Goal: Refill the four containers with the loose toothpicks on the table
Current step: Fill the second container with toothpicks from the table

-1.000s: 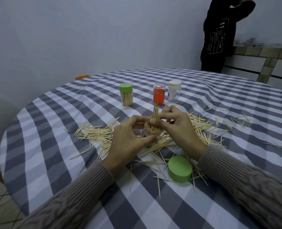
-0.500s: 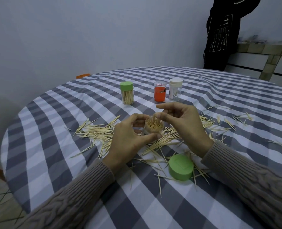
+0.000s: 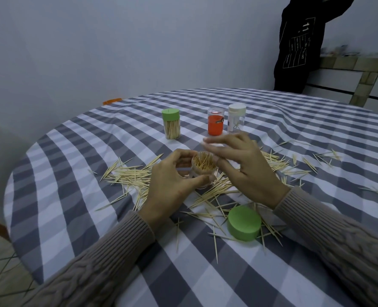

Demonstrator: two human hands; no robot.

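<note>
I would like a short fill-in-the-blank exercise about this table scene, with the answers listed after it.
1. The left hand holds an open container packed with ____.
2. The loose lid lying near the right sleeve is ____ in colour.
3. The far container beside the orange container has a ____ lid.

Answers: toothpicks; green; white

tablecloth (image 3: 272, 111): I saw grey and white checks across the whole table.
loose toothpicks (image 3: 130, 175): pale yellow-tan, as I read them.
open container (image 3: 203, 169): clear, and I saw it packed with tan toothpick tips.
loose lid (image 3: 244, 223): plain light green.
lidded container (image 3: 171, 126): I noted a green lid over a clear body showing tan sticks.
orange container (image 3: 215, 124): bright orange inside a clear shell, as I saw it.
white container (image 3: 236, 117): I saw a white cap on a clear body.
sleeves (image 3: 108, 258): grey-brown cable knit.
standing person's top (image 3: 298, 43): I made out black with white print.
wall (image 3: 117, 45): pale bluish grey.
</note>
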